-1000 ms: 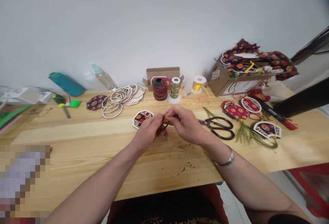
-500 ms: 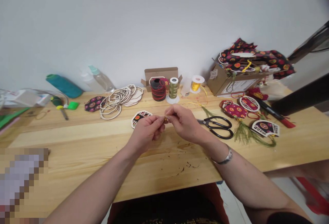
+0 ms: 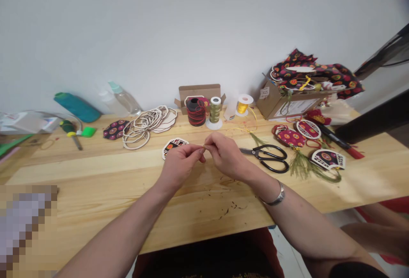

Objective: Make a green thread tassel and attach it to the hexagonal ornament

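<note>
My left hand and my right hand meet over the middle of the wooden table, fingertips pinched close together. Between them is a small yellowish bit, too tiny to make out. Partly behind my left hand lies a wooden-framed ornament with dark patterned fabric. Black-handled scissors rest just right of my right hand. Beyond the scissors lies a green tassel, near a yellow cord that trails from the yellow spool.
At the back stand a dark red-and-black cord spool and an olive thread cone. Wooden frames lie left. Tasselled ornaments and a fabric-filled cardboard box are right. Another person's arm shows at lower right.
My fingertips stay pinched together, with a slight shift between them; the yellowish bit shows less. The other person's arm at lower right has come further into view.
</note>
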A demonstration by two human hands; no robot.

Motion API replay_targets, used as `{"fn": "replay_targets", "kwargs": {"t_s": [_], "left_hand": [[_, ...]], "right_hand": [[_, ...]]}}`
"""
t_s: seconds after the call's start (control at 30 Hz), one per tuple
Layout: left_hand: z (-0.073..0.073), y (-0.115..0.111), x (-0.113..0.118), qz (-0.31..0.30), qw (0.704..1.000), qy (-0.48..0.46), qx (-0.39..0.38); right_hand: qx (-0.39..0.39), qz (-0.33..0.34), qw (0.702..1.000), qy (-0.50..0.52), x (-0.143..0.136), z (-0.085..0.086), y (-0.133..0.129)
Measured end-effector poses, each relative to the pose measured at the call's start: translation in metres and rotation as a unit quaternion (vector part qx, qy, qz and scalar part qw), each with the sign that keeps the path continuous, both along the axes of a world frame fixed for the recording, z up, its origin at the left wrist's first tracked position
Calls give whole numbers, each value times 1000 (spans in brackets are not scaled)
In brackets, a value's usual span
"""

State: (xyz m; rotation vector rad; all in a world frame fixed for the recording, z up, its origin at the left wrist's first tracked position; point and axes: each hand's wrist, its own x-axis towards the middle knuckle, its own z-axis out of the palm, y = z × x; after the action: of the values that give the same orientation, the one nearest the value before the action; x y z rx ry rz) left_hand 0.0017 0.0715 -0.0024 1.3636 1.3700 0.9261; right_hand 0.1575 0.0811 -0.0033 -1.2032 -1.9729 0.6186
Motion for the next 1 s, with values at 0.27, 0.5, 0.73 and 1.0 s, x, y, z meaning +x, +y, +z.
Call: {"fn": "replay_targets", "kwargs": {"t_s": [0.27,0.5,0.73,1.0], "left_hand": [[-3,1,-2,27,999,-42,4],[-6,3,-3,33,994,-99,-22],[-4,2,-2,33,994,-103,-12],[-5,3,-2,36,995,-90,2]], "right_hand": [[-53,7,991,122,1,-5,8],[-192,42,954,226,4,-6,16],[-207,47,945,250,3,-5,14],[-178,26,958,225,1,-6,13]]}}
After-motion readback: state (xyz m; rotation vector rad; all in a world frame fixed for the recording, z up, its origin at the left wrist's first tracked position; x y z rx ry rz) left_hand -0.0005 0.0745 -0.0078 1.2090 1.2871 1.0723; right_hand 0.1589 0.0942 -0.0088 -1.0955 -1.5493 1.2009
